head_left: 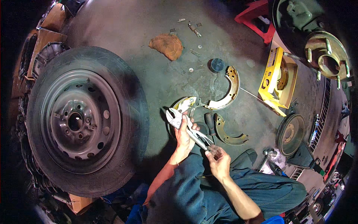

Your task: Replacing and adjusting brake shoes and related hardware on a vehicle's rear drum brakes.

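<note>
A pair of silver locking pliers (pixel 196 139) lies slantwise across both hands, its jaws at the upper left. My left hand (pixel 184 135) is closed around it just below the jaws. At the handle end, the fingers of my right hand (pixel 218 160) pinch the tool. A brake shoe (pixel 185 103) on the floor is partly hidden behind the jaws and my left hand. Another curved brake shoe (pixel 230 89) lies farther off to the right. Close to my right hand are a third brake shoe (pixel 227 134) and a dark-handled tool (pixel 210 124).
A wheel with its tyre (pixel 128 112) fills the left side. Small springs and metal parts (pixel 194 30) lie beyond a wood block (pixel 167 45) and a black cap (pixel 216 65). At right are a yellow box (pixel 269 79), a brake drum (pixel 291 134) and a studded hub (pixel 324 56).
</note>
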A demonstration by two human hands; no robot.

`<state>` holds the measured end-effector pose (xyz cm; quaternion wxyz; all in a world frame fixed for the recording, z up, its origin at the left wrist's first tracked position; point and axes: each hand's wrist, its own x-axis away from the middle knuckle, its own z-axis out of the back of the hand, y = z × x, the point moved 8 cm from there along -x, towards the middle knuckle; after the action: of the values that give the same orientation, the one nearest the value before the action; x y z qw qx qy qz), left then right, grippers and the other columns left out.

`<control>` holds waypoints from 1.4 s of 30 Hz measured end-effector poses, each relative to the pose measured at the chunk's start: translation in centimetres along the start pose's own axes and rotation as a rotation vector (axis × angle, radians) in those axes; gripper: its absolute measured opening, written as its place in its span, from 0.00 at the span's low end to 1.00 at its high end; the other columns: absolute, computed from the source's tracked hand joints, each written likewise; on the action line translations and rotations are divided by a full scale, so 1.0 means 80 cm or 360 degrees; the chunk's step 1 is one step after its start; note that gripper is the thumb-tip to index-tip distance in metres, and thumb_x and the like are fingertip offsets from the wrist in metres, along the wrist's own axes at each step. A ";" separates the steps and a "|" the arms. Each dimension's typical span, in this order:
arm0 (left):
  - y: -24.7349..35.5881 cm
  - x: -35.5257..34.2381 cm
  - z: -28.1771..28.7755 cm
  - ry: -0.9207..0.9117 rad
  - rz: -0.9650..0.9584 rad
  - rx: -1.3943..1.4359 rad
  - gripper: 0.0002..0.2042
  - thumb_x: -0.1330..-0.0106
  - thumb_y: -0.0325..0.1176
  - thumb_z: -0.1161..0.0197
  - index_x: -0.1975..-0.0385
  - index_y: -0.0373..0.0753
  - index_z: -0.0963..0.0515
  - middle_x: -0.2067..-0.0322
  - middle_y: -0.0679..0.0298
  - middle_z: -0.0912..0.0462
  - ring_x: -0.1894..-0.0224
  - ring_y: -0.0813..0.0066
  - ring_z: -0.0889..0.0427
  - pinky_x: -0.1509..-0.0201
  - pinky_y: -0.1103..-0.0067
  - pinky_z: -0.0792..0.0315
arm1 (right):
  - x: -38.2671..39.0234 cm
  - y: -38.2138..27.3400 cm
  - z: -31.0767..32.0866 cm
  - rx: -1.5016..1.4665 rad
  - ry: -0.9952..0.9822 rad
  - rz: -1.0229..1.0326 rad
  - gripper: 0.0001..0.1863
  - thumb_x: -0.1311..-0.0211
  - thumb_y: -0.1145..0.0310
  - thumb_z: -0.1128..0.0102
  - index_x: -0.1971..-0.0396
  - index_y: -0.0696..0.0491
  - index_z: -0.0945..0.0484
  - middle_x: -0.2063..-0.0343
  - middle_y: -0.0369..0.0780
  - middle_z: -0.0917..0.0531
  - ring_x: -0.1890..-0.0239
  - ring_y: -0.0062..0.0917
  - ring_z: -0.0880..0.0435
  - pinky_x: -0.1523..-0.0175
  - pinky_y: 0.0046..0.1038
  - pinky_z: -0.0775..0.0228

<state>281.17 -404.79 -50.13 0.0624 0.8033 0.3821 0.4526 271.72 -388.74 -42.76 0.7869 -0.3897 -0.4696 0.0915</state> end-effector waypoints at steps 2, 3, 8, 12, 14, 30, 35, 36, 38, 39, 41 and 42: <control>-0.001 0.002 0.000 -0.0001 -0.0005 0.0004 0.17 0.27 0.43 0.41 0.43 0.45 0.30 0.66 0.65 0.26 0.71 0.76 0.28 0.66 0.74 0.28 | 0.009 -0.016 -0.006 0.0047 0.0022 0.0205 0.16 0.31 0.70 0.39 0.49 0.63 0.26 0.67 0.45 0.14 0.63 0.25 0.13 0.56 0.25 0.20; -0.004 0.003 0.000 0.0005 0.0034 0.0008 0.17 0.27 0.43 0.41 0.43 0.45 0.30 0.66 0.65 0.26 0.71 0.77 0.28 0.66 0.74 0.28 | 0.011 0.004 -0.009 -0.0270 0.0014 -0.0152 0.16 0.28 0.66 0.43 0.49 0.62 0.29 0.68 0.44 0.15 0.66 0.25 0.14 0.59 0.26 0.20; -0.015 0.005 -0.006 -0.0031 0.0110 0.0001 0.17 0.26 0.43 0.41 0.43 0.44 0.30 0.66 0.65 0.25 0.71 0.77 0.28 0.66 0.74 0.28 | 0.022 0.066 -0.032 -0.0876 -0.0139 -0.0663 0.17 0.22 0.58 0.56 0.51 0.58 0.34 0.75 0.43 0.17 0.77 0.26 0.17 0.71 0.28 0.22; -0.014 0.002 -0.003 -0.0027 0.0096 -0.0071 0.17 0.28 0.44 0.40 0.45 0.45 0.28 0.67 0.66 0.24 0.71 0.78 0.28 0.66 0.76 0.28 | 0.028 0.014 -0.010 0.0097 -0.0014 0.0108 0.19 0.21 0.55 0.56 0.56 0.57 0.27 0.77 0.41 0.19 0.78 0.23 0.19 0.71 0.25 0.26; -0.018 0.001 -0.003 -0.0012 0.0130 -0.0080 0.17 0.27 0.43 0.40 0.44 0.45 0.28 0.67 0.67 0.24 0.71 0.77 0.28 0.65 0.75 0.27 | 0.025 0.022 -0.007 -0.0003 0.0052 0.0018 0.22 0.22 0.54 0.55 0.62 0.59 0.24 0.80 0.39 0.21 0.80 0.21 0.22 0.74 0.24 0.29; -0.040 -0.001 -0.005 -0.0043 0.0313 -0.0202 0.16 0.28 0.40 0.39 0.44 0.45 0.27 0.66 0.65 0.20 0.72 0.74 0.19 0.59 0.66 0.17 | 0.037 0.058 -0.026 -0.0865 -0.0191 -0.0819 0.25 0.21 0.52 0.58 0.73 0.57 0.27 0.85 0.37 0.25 0.88 0.20 0.32 0.83 0.23 0.44; -0.044 -0.003 -0.004 -0.0100 0.0313 -0.0211 0.17 0.29 0.40 0.38 0.44 0.42 0.27 0.65 0.63 0.19 0.72 0.71 0.16 0.60 0.66 0.16 | 0.025 0.030 -0.004 -0.0050 -0.0005 -0.0244 0.24 0.28 0.51 0.46 0.56 0.61 0.28 0.70 0.42 0.17 0.73 0.23 0.19 0.69 0.24 0.28; -0.046 -0.004 -0.003 -0.0101 0.0312 -0.0222 0.18 0.29 0.40 0.37 0.44 0.41 0.26 0.64 0.62 0.19 0.72 0.70 0.15 0.62 0.67 0.15 | 0.026 -0.007 0.006 0.0339 0.0227 0.0232 0.25 0.31 0.53 0.39 0.51 0.62 0.29 0.65 0.43 0.16 0.66 0.24 0.16 0.61 0.25 0.24; -0.058 -0.003 -0.006 -0.0121 0.0459 -0.0238 0.17 0.29 0.37 0.38 0.44 0.40 0.26 0.64 0.62 0.19 0.70 0.68 0.14 0.63 0.67 0.15 | 0.007 0.003 0.006 0.0150 0.0029 0.0134 0.25 0.37 0.60 0.32 0.50 0.63 0.27 0.68 0.43 0.15 0.68 0.24 0.17 0.60 0.28 0.26; -0.059 -0.002 -0.009 -0.0163 0.0512 -0.0305 0.17 0.30 0.36 0.37 0.43 0.42 0.26 0.62 0.62 0.18 0.68 0.68 0.14 0.59 0.67 0.15 | -0.005 0.013 0.006 0.0066 -0.0109 0.0047 0.22 0.37 0.61 0.32 0.52 0.62 0.24 0.70 0.43 0.15 0.69 0.23 0.18 0.61 0.28 0.26; -0.060 -0.002 -0.003 -0.0244 0.0599 -0.0345 0.21 0.33 0.30 0.34 0.40 0.43 0.28 0.55 0.60 0.18 0.57 0.63 0.14 0.51 0.64 0.16 | -0.015 -0.021 0.009 0.0434 -0.0194 -0.0067 0.16 0.35 0.61 0.35 0.59 0.61 0.19 0.76 0.40 0.15 0.74 0.20 0.20 0.68 0.27 0.29; -0.057 -0.003 -0.005 -0.0248 0.0596 -0.0342 0.21 0.33 0.30 0.34 0.40 0.43 0.28 0.55 0.60 0.18 0.57 0.63 0.14 0.51 0.64 0.16 | -0.018 -0.032 0.014 0.0464 -0.0175 0.0000 0.15 0.32 0.61 0.39 0.60 0.60 0.18 0.77 0.40 0.15 0.77 0.19 0.19 0.70 0.26 0.28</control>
<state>278.28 -401.84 -52.10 0.0920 0.8815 0.1700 0.4309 269.44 -390.59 -41.68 0.8083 -0.2658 -0.4937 0.1797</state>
